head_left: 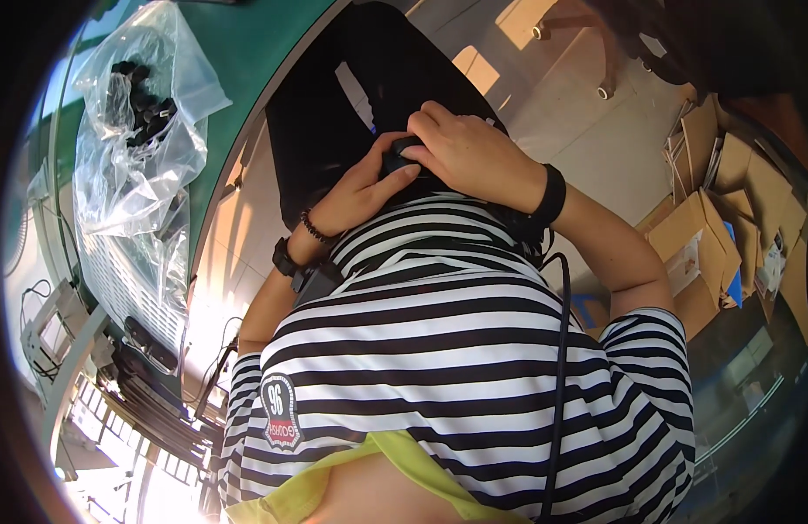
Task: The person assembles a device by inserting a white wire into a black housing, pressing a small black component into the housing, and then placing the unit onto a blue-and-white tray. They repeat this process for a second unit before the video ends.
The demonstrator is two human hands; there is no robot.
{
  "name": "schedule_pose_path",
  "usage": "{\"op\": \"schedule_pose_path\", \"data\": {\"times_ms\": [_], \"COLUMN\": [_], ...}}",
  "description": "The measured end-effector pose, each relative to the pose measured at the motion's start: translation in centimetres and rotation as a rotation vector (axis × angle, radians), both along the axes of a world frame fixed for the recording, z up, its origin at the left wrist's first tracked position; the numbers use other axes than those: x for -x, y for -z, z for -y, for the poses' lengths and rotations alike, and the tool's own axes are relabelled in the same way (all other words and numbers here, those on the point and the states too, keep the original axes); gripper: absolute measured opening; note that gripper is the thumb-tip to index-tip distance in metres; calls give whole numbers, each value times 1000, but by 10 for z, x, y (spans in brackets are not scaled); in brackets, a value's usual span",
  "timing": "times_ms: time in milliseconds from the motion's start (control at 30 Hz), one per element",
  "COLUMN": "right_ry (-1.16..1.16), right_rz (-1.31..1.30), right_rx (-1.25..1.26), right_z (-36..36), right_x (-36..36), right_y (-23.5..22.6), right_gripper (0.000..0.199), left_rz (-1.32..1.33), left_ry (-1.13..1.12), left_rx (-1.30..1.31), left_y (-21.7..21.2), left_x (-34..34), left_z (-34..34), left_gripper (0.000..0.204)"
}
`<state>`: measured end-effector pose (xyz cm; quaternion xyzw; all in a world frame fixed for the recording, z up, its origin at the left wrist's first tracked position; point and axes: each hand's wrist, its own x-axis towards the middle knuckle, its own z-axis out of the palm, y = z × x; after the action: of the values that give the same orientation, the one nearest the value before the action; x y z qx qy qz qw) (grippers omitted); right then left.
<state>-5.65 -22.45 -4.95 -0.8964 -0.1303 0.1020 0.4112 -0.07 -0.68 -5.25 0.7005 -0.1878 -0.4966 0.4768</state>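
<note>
A small, dark, rounded object (398,155) sits between my two hands, over my lap. It is partly covered by fingers, and its kind cannot be made out. My left hand (367,185) cups it from the left, with the thumb along its near side. From the right, my right hand (474,154) grips it, with bent fingers and the thumb against its top. A dark band circles each wrist, and a beaded bracelet (315,229) is on the left one.
On the green table (247,52) at the left lies a clear plastic bag (129,188) with several black parts inside. Flattened cardboard boxes (696,244) are piled on the floor at the right. Chair casters (605,92) stand at the far right. A black cable (561,367) runs down my front.
</note>
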Motion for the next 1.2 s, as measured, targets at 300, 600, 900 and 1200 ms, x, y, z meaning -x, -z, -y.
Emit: {"op": "schedule_pose_path", "data": {"times_ms": [300, 600, 900, 1200], "right_ry": [-53, -41, 38, 23], "right_rz": [-49, -27, 2, 23], "right_rx": [-24, -214, -44, -70], "right_z": [10, 25, 5, 3], "right_x": [2, 8, 8, 2], "right_y": [5, 10, 7, 10], "right_gripper": [24, 25, 26, 28], "left_rz": [35, 20, -9, -38], "left_ry": [23, -19, -49, -86], "left_rx": [-15, -12, -21, -15], "left_y": [-3, -8, -7, -6], "left_x": [2, 2, 6, 5], "left_z": [8, 11, 5, 4], "left_gripper": [50, 49, 50, 51]}}
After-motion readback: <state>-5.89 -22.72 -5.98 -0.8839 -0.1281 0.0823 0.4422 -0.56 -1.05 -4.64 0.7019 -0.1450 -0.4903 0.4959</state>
